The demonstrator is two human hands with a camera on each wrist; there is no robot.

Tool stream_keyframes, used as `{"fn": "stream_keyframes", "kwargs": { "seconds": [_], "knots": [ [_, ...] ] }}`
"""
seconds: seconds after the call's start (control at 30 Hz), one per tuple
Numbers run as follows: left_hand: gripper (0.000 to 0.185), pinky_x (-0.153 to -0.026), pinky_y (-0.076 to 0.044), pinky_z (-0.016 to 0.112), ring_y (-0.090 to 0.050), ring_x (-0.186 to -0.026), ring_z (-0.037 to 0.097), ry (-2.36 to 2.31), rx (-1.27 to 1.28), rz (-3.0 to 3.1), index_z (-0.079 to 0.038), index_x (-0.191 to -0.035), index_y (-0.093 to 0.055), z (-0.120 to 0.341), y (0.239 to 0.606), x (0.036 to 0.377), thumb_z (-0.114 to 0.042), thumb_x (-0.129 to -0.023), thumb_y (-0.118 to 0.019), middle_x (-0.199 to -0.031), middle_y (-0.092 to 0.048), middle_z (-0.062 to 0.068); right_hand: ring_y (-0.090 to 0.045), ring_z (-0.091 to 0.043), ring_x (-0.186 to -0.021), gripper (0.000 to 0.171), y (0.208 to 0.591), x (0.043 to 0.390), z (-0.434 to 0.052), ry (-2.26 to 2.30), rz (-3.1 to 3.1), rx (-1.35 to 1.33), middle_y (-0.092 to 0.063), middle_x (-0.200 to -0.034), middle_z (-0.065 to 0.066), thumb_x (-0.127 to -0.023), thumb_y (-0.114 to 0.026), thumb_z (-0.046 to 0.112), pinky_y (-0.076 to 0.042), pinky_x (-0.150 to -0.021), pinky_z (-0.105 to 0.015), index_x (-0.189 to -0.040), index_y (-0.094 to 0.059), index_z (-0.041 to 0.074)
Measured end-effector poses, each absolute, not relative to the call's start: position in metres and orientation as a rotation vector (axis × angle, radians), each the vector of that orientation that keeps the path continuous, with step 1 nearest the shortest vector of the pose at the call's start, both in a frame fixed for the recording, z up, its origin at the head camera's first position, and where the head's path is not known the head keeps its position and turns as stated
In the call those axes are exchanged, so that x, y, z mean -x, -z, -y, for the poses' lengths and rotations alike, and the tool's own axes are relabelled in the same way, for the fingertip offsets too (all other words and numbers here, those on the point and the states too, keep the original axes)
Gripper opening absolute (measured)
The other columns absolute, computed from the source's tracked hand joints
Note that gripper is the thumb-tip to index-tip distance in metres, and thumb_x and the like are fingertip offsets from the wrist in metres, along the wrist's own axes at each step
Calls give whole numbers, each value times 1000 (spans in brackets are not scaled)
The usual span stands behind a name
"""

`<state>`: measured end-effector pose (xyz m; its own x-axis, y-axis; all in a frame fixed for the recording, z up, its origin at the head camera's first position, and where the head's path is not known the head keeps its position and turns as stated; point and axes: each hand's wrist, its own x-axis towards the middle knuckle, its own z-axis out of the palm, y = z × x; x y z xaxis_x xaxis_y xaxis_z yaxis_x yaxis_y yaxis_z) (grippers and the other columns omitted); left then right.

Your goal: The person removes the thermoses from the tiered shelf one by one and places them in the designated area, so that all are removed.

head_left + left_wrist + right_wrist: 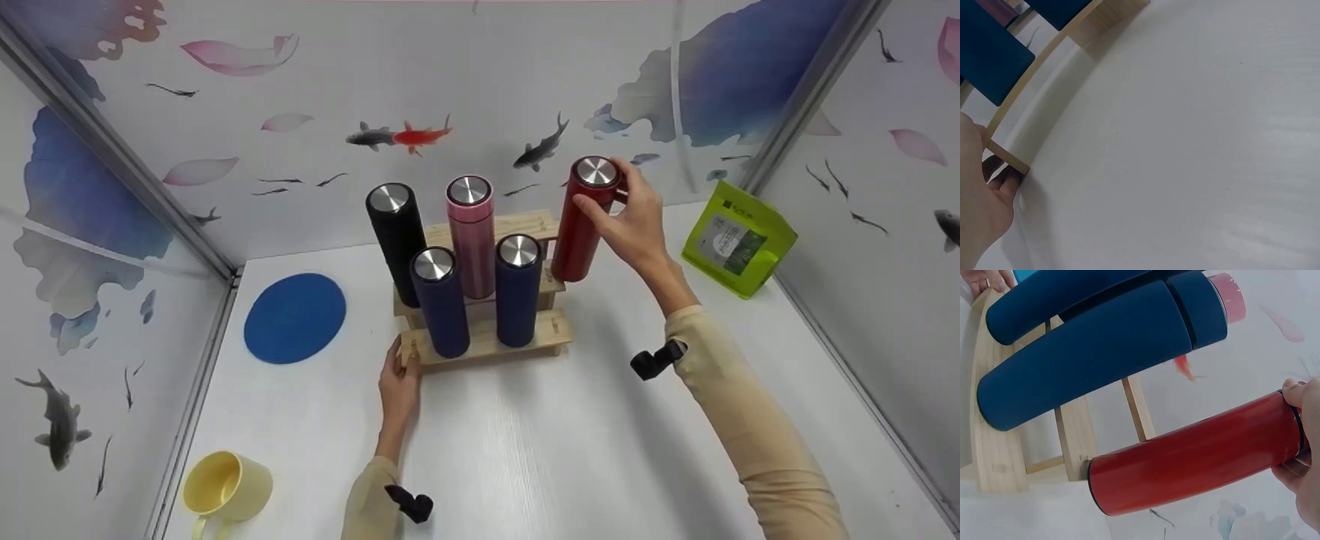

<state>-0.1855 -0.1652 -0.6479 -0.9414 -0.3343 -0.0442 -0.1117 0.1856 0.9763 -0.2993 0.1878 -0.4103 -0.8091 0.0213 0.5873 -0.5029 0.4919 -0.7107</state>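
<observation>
1. The tall red metal flask with a steel lid (581, 225) stands a little right of centre in the head view, its base at the right end of the stepped pale wooden rack (487, 341); whether it rests on the rack is unclear.
2. The right hand (634, 217) is clamped round its top; the flask body hangs below the grip.
3. The left hand (399, 382) presses the rack's front left corner, fingers fairly straight.
4. Four flasks remain racked: black (396, 240), pink (472, 236), and two navy (441, 304) (517, 292).
5. Judging by this, lifting out has barely begun.
</observation>
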Motion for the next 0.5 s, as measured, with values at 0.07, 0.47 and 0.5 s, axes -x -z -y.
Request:
{"fn": "stream_keyframes", "kwargs": {
  "seconds": [0.07, 0.47, 0.5],
  "knots": [
    [55, -79, -49, 20, -63, -93, 23, 1856, -428, 2271, -12, -157, -37, 165, 647, 186, -26, -106, -53, -135, -63, 22, -63, -27, -118, 65, 411, 300, -193, -1284, 2212, -368, -64, -132, -17, -91, -78, 25, -53, -99, -49, -143, -50, -2],
    [56, -80, -50, 22, -64, -95, 23, 1878, -438, 2260, -14, -157, -37, 165, 647, 186, -30, -106, -55, -137, -62, 19, -62, -26, -121, 63, 412, 305, -225, -1256, 2209, -243, -63, -134, -14, -91, -77, 26, -52, -101, -46, -143, -51, 3],
    [56, -79, -50, 22, -64, -94, 23, 1879, -441, 2259, -14, -157, -37, 165, 647, 186, -30, -106, -55, -132, -65, 19, -61, -26, -121, 63, 413, 305, -227, -1264, 2204, -225, -63, -135, -13, -91, -77, 26, -52, -102, -45, -143, -51, 3]
  ]
}}
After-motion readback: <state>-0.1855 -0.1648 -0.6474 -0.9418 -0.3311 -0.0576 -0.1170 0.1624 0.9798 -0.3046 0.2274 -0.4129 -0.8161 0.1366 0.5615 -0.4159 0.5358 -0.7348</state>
